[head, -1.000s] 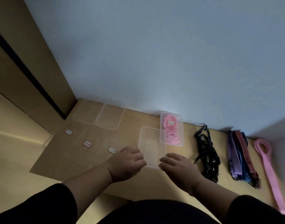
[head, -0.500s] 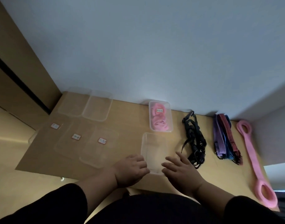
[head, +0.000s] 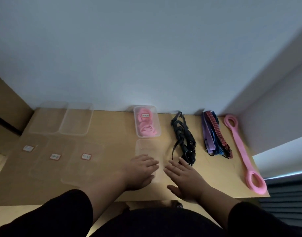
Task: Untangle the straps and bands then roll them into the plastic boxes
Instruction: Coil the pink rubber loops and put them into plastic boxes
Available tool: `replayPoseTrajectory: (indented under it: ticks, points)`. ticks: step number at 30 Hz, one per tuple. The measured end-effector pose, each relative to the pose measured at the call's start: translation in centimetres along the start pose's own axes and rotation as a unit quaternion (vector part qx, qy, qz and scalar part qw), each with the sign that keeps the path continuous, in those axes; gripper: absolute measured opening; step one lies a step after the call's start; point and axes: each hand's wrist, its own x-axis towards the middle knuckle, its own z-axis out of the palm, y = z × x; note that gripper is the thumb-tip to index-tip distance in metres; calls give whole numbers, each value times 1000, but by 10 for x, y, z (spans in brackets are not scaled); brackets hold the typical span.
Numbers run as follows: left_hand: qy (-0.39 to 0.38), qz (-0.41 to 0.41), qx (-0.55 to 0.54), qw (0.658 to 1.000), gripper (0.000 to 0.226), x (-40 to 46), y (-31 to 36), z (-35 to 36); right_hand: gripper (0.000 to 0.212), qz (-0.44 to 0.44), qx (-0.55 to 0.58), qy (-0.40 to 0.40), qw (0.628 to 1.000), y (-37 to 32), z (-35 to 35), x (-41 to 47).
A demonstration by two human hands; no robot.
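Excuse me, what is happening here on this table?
A person is sorting straps into clear plastic boxes. Both hands, the left hand and the right hand, rest on an empty box near the table's front edge. Behind it, a closed box already holds pink bands. To the right, black straps, a purple and red bundle and a long pink band lie loose on the table.

tabletop [head: 112, 134]: matt light wood | boxes [head: 147, 147]: clear smooth plastic | black straps [head: 184, 139]: woven cloth | pink band [head: 240, 151]: smooth matt rubber | wall [head: 146, 48]: matt paint
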Motion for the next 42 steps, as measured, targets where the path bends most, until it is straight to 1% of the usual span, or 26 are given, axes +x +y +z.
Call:
replayPoseTrajectory:
  ticks: [6, 9, 11, 16, 20, 23, 25, 31, 36, 42]
  points:
    - [-32, -31, -25, 999, 57, 40, 29, -17, 63, 49, 32, -18, 998, 28, 2, -26]
    - [-51, -29, -14, 998, 57, 71, 52, -24, 63, 75, 55, -19, 995, 52, 11, -49]
    - [-62, -29, -5, 998, 55, 96, 69, -23, 63, 93, 43, -17, 995, 70, 19, -69]
    - [-92, -36, -12, 995, 55, 164, 128, -19, 66, 135, 70, 16, 988, 130, 40, -129]
    - [-118, -34, -15, 992, 55, 218, 171, -14, 61, 159, 116, -19, 980, 168, 48, -172]
    - [-124, -37, -29, 991, 53, 249, 198, -3, 53, 178, 113, -27, 977, 193, 57, -202]
    - [-121, -42, -48, 991, 52, 266, 215, 6, 50, 181, 112, -42, 976, 208, 65, -221]
    - [-126, -84, -107, 983, 46, 298, 249, 33, 42, 160, 61, -79, 982, 241, 97, -250]
    - [-96, -143, -143, 975, 34, 307, 264, 39, 37, 124, 40, -47, 990, 249, 104, -251]
    - [-98, -185, -155, 965, 35, 303, 271, 34, 36, 112, 42, -14, 993, 254, 97, -245]
